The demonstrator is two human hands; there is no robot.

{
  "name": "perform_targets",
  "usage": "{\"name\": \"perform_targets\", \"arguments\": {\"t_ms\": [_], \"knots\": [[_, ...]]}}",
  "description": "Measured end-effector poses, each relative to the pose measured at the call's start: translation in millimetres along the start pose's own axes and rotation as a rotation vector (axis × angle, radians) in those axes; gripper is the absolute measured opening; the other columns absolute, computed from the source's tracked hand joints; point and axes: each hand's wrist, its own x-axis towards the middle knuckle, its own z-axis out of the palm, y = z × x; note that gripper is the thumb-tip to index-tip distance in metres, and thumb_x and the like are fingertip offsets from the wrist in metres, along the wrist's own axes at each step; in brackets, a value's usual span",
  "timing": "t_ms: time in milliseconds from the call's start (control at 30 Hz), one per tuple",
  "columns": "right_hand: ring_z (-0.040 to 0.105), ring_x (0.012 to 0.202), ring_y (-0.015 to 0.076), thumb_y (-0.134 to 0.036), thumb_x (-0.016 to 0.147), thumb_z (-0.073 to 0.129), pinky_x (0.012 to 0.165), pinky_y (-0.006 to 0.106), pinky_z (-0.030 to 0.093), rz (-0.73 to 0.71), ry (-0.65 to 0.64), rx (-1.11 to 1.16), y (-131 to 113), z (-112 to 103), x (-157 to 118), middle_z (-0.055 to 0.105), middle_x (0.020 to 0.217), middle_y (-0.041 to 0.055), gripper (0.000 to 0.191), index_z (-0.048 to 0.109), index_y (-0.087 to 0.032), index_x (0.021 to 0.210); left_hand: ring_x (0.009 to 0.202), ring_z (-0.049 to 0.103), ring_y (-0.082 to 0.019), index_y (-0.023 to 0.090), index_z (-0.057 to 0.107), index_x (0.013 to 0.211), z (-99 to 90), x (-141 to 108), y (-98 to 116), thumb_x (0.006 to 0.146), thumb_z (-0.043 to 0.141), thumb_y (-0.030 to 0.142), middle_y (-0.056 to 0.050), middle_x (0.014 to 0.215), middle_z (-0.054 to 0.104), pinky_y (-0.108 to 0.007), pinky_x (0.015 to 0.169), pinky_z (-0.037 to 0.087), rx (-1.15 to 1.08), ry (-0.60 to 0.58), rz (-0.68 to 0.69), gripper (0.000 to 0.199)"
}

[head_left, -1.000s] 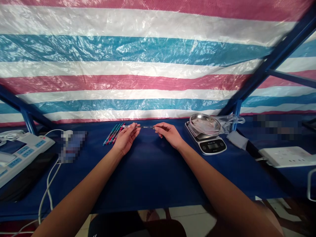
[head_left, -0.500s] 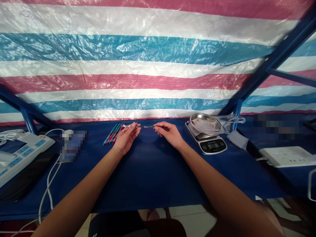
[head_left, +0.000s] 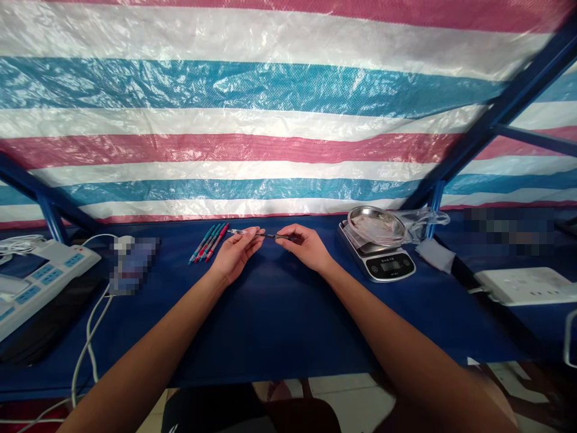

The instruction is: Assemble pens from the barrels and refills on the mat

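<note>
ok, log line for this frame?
left hand: holds pen; right hand: pinches its dark end; loose pens: beside left hand; scale: right of right hand

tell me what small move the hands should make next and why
Probably a slight twist by the right hand while the left hand steadies the slim pen. The left hand grips its clear barrel, the right pinches its dark end, and the hands sit close together, nearly in line; whether that end sits tight is too small to tell.
</note>
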Motion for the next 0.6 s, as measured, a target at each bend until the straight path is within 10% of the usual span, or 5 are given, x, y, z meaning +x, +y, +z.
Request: {"name": "perform_targets", "arguments": {"t_ms": [433,600], "knots": [[0.074,0.091,0.0207,-0.048,0.082,0.09,0.083,0.035,0.06,-0.004,-0.046,0.021,1,8,-3,0.08,0.111,0.0052,0.035,0.081,-0.025,0.108,0.096,0.078,-0.02,0.014,0.085,0.109,0.2,-1,-8,0.085,0.093,0.036,-0.012,0.106,0.083,-0.033,0.099,0.062,0.067,-0.033,-0.028,0.034],[0.069,0.074,0.0188,-0.061,0.096,0.073,0.072,0.032,0.055,0.071,-0.059,-0.101,-13,7,-8,0.078,0.085,0.0041,0.042,0.08,-0.021,0.087,0.096,0.078,-0.018,0.014,0.085,0.108,1.3,-1,-8,0.083,0.096,0.034,-0.01,0.105,0.082,-0.03,0.098,0.062,0.061,-0.048,-0.013,0.034]]}}
